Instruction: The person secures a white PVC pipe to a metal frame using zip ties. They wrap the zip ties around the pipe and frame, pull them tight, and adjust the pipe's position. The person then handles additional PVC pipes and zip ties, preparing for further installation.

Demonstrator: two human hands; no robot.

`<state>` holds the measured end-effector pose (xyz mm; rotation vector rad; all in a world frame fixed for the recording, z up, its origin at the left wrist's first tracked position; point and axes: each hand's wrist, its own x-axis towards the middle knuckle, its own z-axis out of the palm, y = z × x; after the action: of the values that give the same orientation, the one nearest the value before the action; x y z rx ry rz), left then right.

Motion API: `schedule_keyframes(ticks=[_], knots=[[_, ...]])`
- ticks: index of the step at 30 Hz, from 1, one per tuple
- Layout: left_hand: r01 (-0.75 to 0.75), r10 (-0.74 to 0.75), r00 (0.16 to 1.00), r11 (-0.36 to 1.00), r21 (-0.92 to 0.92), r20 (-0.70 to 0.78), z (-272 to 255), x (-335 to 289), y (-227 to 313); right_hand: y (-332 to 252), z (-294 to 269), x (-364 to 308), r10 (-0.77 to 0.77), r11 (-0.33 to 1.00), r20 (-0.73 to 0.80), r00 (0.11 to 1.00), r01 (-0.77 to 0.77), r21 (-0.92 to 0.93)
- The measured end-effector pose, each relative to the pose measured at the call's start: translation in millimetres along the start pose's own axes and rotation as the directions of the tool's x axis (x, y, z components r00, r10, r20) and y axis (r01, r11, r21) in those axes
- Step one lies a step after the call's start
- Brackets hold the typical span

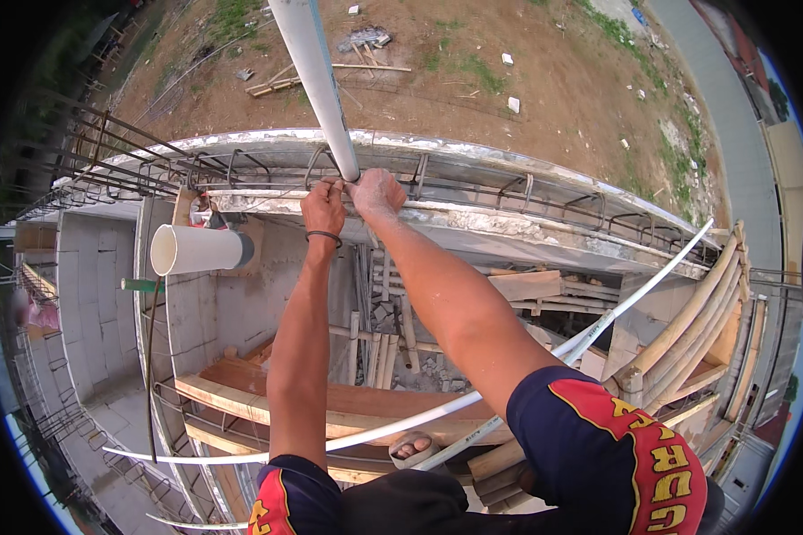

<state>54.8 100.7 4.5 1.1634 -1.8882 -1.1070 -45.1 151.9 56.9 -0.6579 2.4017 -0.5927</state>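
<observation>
A long white plastic pipe [317, 85] slants from the top edge down to a concrete beam form [509, 218] with rebar in it. My left hand [323, 212], a dark band on its wrist, is closed with its fingertips at the pipe's lower end. Against the other side of that end, my dusty right hand [379, 194] is closed, its thumb on the pipe. The hands nearly touch, and they hide the very tip of the pipe. Rebar stirrups [419, 169] stand along the beam on both sides of them.
A wide white pipe [196, 250] sticks up at the left. Thin white pipes [455, 406] cross near my body over wooden planks [241, 399]. Rebar rods [107, 147] project at upper left. Bundled poles [687, 339] stand right. Below the beam is a deep drop with rubble [437, 370].
</observation>
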Motion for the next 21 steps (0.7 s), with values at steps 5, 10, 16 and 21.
schedule_keyframes(ticks=[5, 10, 16, 21], knots=[[-0.097, 0.079, 0.993, 0.973, 0.21, 0.09, 3, -17, 14, 48, -1, 34, -0.148, 0.912, 0.144, 0.978, 0.079, 0.404], [-0.285, 0.257, 0.958, 0.817, 0.501, 0.127, 0, -23, 15, 54, -21, 18, -0.255, 0.791, 0.107, 0.961, 0.144, 0.595], [-0.323, 0.168, 0.941, 0.706, 0.631, 0.293, 3, -21, 17, 45, -48, -47, -0.8, 0.511, -0.185, 0.571, 0.809, 0.29], [-0.464, 0.367, 0.886, 0.728, 0.505, 0.284, -1, -16, 24, 50, -76, -57, -0.879, 0.452, -0.053, 0.475, 0.862, 0.231]])
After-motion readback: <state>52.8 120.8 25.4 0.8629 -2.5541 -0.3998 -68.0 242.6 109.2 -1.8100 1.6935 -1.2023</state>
